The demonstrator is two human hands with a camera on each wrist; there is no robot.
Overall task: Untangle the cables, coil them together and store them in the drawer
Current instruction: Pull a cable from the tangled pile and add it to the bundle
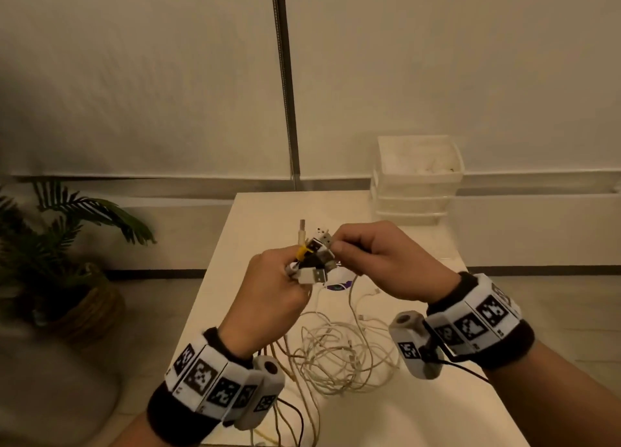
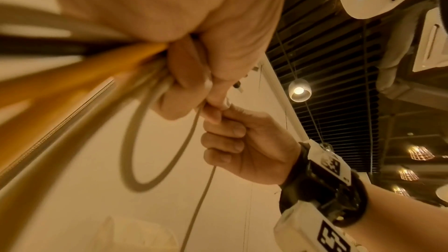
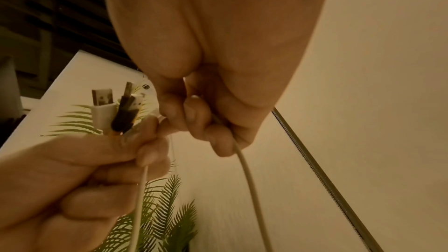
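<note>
1. Left hand, centre of the head view, is fisted round a bundle of plugs: white, black and yellow-marked ends stick up out of the fist.
2. Right hand, just right of it, has fingers curled and pinches one more plug end against the bundle; a pale cable runs down out of its fist in the right wrist view.
3. Cables mostly hang from the hands into a loose pile on the counter, lower centre of the frame, loops crossing each other.
4. Progress, judged: early to middle. Plug ends look gathered in one hand, so sorting is partly done. Pile looks tangled, no coil formed, nothing stored.
5. Left to do: pull the lengths free, coil them together, put them in the drawer.
6. Drawer unit, clear plastic, stands at the counter's far edge, upper right of centre, well apart from the hands. Can't tell whether any drawer is open.
7. Hard to make out: number of cables, which strand belongs to which plug, real knots versus overlaps. Left wrist view is blurred on the near strands; some cables run off the bottom edge.
8. Potted plant stands on the floor, left edge.
</note>
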